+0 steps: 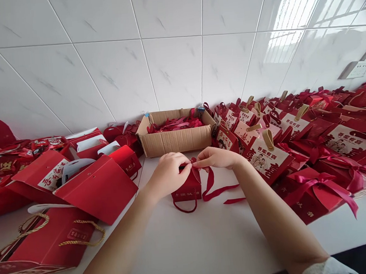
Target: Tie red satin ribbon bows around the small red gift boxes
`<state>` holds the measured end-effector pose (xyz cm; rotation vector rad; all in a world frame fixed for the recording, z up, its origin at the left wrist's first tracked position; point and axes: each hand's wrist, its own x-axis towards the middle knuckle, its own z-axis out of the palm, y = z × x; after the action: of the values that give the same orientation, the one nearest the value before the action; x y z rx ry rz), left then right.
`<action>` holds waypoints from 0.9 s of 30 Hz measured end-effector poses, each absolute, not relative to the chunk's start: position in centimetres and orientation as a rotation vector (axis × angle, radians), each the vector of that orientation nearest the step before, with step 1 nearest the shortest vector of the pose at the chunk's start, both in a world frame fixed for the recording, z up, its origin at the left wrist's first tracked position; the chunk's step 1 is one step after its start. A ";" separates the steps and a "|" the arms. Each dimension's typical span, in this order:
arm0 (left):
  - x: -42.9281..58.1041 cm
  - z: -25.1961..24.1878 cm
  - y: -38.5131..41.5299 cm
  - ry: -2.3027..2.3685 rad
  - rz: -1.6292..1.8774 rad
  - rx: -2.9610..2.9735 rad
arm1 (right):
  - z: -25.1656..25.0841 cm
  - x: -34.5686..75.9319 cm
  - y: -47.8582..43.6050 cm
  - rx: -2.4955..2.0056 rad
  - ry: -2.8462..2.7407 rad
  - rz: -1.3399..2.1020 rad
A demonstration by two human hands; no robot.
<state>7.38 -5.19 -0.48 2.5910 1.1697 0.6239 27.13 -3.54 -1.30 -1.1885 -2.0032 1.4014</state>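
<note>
Both your hands meet over the small red card box [186, 191], sitting on the smooth white tabletop [191, 246] in front of the open brown cardboard carton [180, 141]. Your left hand [169, 172] has thumb and fingers closed in a pinch on the glossy dark red ribbon [220, 191]; your right hand [218, 157] pinches it alongside, tails trailing rightward. Fingertips hide the crossing, so its shape is hard to judge. Draw evenly, gently, so the card doesn't buckle.
</note>
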 end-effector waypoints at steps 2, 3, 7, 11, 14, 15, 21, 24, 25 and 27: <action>7.3 -0.6 -5.1 1.164 0.613 2.577 | -1.4 27.2 -3.5 -1.184 -2.005 1.404; 7.2 -0.6 -5.1 1.157 0.607 2.577 | -1.5 27.2 -3.4 -1.183 -2.008 1.401; 7.2 -0.7 -5.0 1.158 0.603 2.586 | -1.6 27.2 -3.3 -1.219 -2.043 1.364; 7.3 -0.9 -4.8 1.206 0.613 2.605 | -1.6 27.0 -3.4 -1.220 -2.079 1.364; 7.0 -0.3 -4.7 1.239 0.698 2.639 | -1.4 27.0 -3.6 -1.293 -2.020 1.274; 6.7 0.1 -4.7 1.260 0.781 2.627 | -1.3 27.0 -3.8 -1.350 -1.976 1.194; 4.6 3.4 -6.4 1.427 1.553 2.126 | 0.4 26.0 -5.5 -1.202 -1.777 0.938; 4.1 4.6 -7.7 1.386 1.395 2.151 | 1.2 24.1 -6.6 -0.785 -1.813 1.095; 4.1 4.8 -8.0 1.390 1.320 2.206 | 1.4 23.5 -6.9 -0.691 -1.813 1.162; 4.2 5.1 -8.5 1.404 1.204 2.309 | 1.6 22.5 -7.2 -0.623 -1.769 1.269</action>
<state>4.16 -8.47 5.14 2.3085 1.4045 1.2039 22.52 -7.25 1.65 -0.6230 -1.7689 1.2695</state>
